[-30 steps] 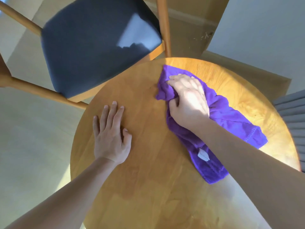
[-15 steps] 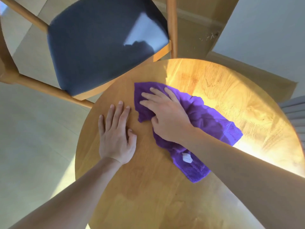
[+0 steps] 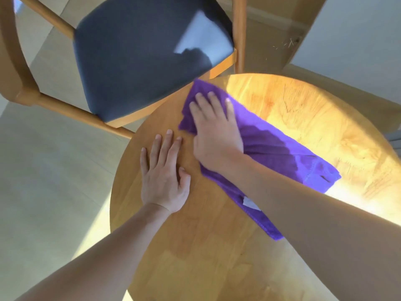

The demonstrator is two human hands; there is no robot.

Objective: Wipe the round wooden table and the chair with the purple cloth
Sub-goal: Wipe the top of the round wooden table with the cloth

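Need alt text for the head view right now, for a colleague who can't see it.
The right hand presses a purple cloth flat on the round wooden table near its far edge. The left hand lies flat beside it; a dark-seated wooden chair stands beyond.

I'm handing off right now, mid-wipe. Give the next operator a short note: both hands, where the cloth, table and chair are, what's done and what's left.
Left hand: flat, fingers straight, resting on the round wooden table.
Right hand: fingers straight, pressing the purple cloth onto the tabletop near its far-left edge, by the chair.
Cloth: spread diagonally across the table, partly under the right forearm.
Done: table wiping is under way; how much is covered cannot be told.
Left: finish the tabletop, then wipe the chair; the cloth is not yet on it.
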